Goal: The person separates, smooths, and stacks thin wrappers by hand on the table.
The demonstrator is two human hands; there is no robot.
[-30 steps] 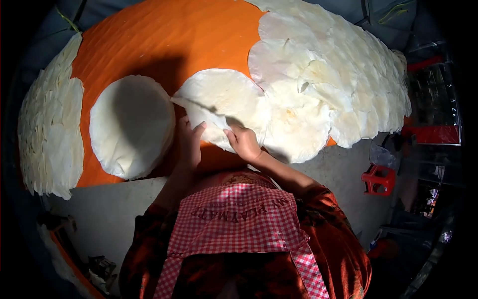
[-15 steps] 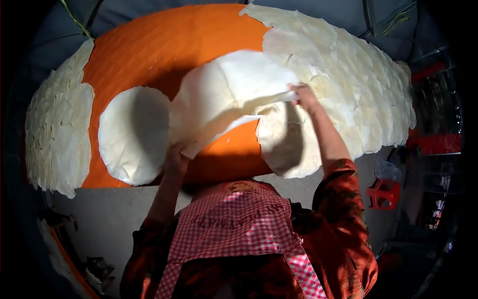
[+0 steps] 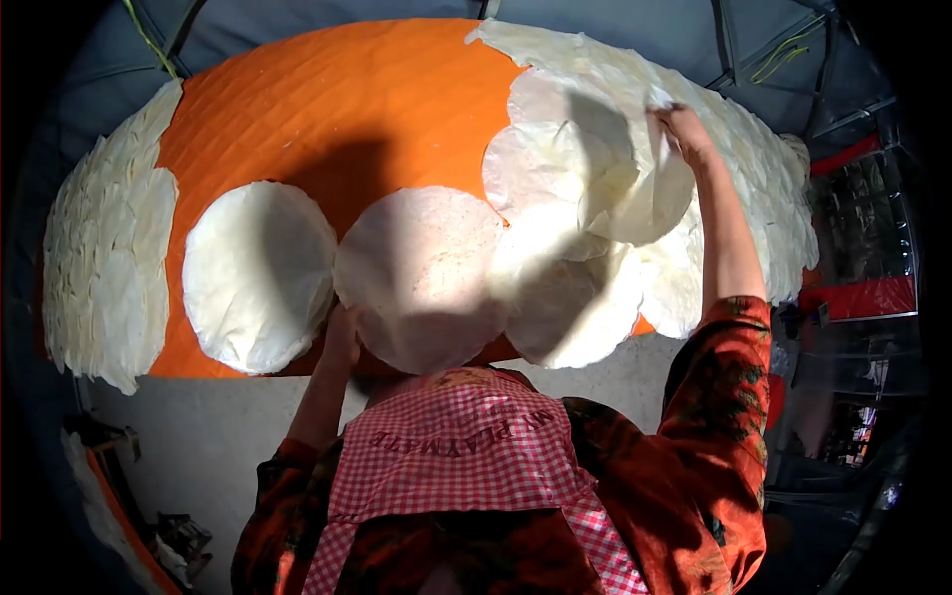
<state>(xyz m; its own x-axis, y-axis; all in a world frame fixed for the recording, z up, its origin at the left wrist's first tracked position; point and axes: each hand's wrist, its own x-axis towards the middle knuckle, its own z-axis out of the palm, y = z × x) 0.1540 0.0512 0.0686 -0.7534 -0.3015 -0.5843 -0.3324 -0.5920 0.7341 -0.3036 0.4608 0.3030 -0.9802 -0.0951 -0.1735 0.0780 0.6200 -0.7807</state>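
Observation:
A thin, round, whitish sheet (image 3: pixel 421 273), like a rice-paper wrapper, lies flat on the orange padded surface (image 3: pixel 327 109). My left hand (image 3: pixel 342 335) rests at its lower left edge, in shadow, with its fingers hard to make out. To the left lies another round sheet (image 3: pixel 253 283). Up at the right, my right hand (image 3: pixel 682 129) is closed on the upper edge of a thin round sheet (image 3: pixel 659 193), which hangs lifted over overlapping sheets (image 3: pixel 555 178). One more round sheet (image 3: pixel 575 317) lies below these, touching the middle one.
Densely overlapped pale sheets cover the left end (image 3: pixel 109 258) and right end (image 3: pixel 764 188) of the curved surface. A concrete floor (image 3: pixel 218 426) shows on the near side. A red stool (image 3: pixel 774 400) is partly hidden by my right sleeve.
The sheet that both hands stretched now lies flat in the middle. My right hand has moved up and right and grips another sheet. My left hand stays low, near the middle sheet.

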